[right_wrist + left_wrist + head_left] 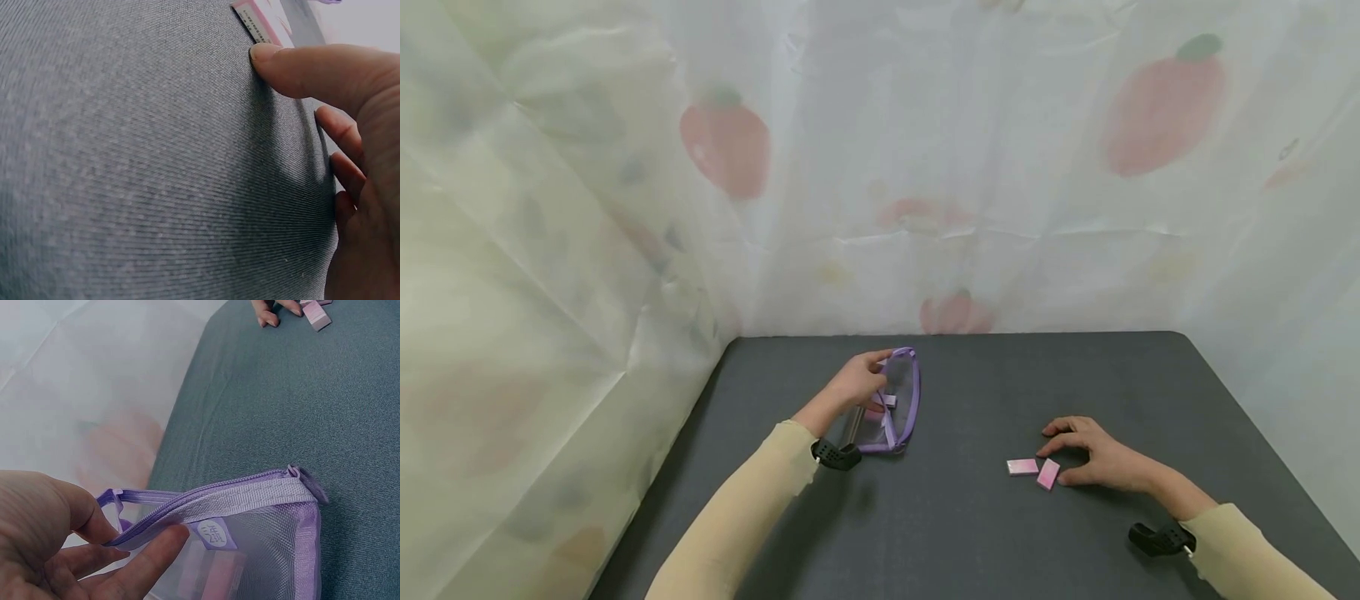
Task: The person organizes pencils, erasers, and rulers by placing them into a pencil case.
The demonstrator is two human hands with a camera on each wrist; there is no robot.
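Purple-trimmed mesh zip pouch (895, 404) lies near the dark grey table's (970, 533) far-left corner, pinched by our left hand (853, 385); two pink rectangular packets (1034, 471) lie just left of our right hand (1093, 457), fingers relaxed, thumb touching one.

A small purple tab (214, 534) sewn below the zip of the mesh pouch (262, 550) bears one white character, not clearly legible. The pink packet (256, 24) carries a line of print along its edge, too small to read.

Left grip (859, 381) pinching, right grip (1093, 455) resting flat, fingers relaxed.
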